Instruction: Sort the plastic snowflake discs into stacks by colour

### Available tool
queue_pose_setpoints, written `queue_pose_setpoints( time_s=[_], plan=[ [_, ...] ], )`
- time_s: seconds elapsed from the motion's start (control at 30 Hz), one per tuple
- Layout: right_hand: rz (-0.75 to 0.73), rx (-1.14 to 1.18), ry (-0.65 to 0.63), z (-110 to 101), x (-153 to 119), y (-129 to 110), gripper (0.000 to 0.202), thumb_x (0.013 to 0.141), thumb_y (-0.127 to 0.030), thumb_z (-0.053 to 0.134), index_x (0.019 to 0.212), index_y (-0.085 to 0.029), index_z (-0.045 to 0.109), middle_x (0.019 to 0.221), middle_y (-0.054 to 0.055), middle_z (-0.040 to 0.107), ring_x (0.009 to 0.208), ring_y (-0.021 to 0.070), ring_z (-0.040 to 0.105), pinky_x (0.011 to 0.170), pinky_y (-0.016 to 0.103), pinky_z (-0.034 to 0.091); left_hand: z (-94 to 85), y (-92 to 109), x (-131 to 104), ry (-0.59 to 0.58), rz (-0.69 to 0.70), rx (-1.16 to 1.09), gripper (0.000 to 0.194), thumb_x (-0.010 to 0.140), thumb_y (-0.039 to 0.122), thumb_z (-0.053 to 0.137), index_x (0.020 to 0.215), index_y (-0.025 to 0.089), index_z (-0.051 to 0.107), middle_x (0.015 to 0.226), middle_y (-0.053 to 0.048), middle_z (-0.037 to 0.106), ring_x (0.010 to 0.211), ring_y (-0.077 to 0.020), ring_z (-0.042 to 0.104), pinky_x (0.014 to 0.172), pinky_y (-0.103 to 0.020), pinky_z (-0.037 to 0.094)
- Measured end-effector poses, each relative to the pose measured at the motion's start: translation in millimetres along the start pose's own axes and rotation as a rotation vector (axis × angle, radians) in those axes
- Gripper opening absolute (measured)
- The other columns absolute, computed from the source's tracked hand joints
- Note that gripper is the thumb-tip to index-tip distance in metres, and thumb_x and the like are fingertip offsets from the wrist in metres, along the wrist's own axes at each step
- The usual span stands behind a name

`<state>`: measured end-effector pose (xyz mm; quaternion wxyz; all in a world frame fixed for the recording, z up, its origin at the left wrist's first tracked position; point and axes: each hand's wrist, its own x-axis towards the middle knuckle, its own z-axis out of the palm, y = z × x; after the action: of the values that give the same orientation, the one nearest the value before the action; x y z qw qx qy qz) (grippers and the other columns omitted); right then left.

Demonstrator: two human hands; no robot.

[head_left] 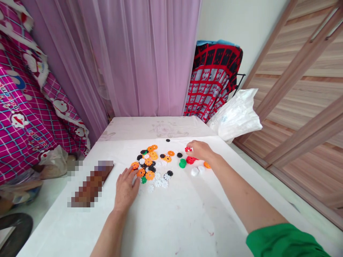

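My left hand point(126, 189) lies with fingers apart at the left edge of a mixed pile of notched plastic discs. Its fingertips touch or nearly touch an orange disc point(140, 172). My right hand point(201, 150) is closed, with a red snowflake disc point(188, 149) at its fingertips. Under and beside that hand sit a pile of red discs point(190, 160), a green pile point(182, 163), white discs point(195, 171) and a black one point(179, 155). An orange disc point(207, 165) is partly hidden by the right forearm.
Loose white discs point(158, 180) lie at the pile's near side, and a lone black disc point(168, 140) at its far side. A blurred-out brown flat object point(92, 185) rests on the white tablecloth point(166, 228) at left. Beyond the table's right edge stands a white bag point(235, 116).
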<state>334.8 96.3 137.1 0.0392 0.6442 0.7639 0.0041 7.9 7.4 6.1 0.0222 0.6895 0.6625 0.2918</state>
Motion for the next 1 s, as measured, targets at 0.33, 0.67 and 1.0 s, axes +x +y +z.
queue_pose_setpoints(
  time_s=[0.33,0.67,1.0],
  plan=[
    [-0.088,-0.068,-0.099,22.6,-10.7,13.5,0.027,0.079,-0.031,0.055,0.1,-0.022,0.07,0.109,0.008,0.066,0.096,0.0206,0.063,0.072,0.025,0.042,0.0,-1.3,1.1,-0.012,-0.002,0.034,0.035,0.089,0.035,0.043,0.112,0.026,0.067,0.134,-0.007,0.059,0.128,-0.0299,0.049,0.106,-0.053,0.038],
    [-0.013,-0.044,-0.089,16.5,-20.6,22.6,0.033,0.087,-0.026,0.047,0.112,-0.023,0.067,0.119,0.008,0.065,0.106,0.0217,0.061,0.078,0.027,0.043,2.6,-7.9,0.7,-0.006,0.035,0.052,0.038,0.089,0.036,0.04,0.114,0.024,0.067,0.133,-0.008,0.059,0.129,-0.0295,0.048,0.106,-0.052,0.039],
    [0.087,-0.16,-0.248,22.6,-25.4,16.7,0.031,0.082,-0.012,0.048,0.102,-0.013,0.072,0.101,0.017,0.072,0.096,0.0253,0.067,0.073,0.03,0.045,6.6,-10.9,0.9,0.019,0.058,0.062,0.038,0.089,0.037,0.04,0.111,0.023,0.068,0.131,-0.009,0.06,0.128,-0.0302,0.049,0.104,-0.052,0.041]
  ],
)
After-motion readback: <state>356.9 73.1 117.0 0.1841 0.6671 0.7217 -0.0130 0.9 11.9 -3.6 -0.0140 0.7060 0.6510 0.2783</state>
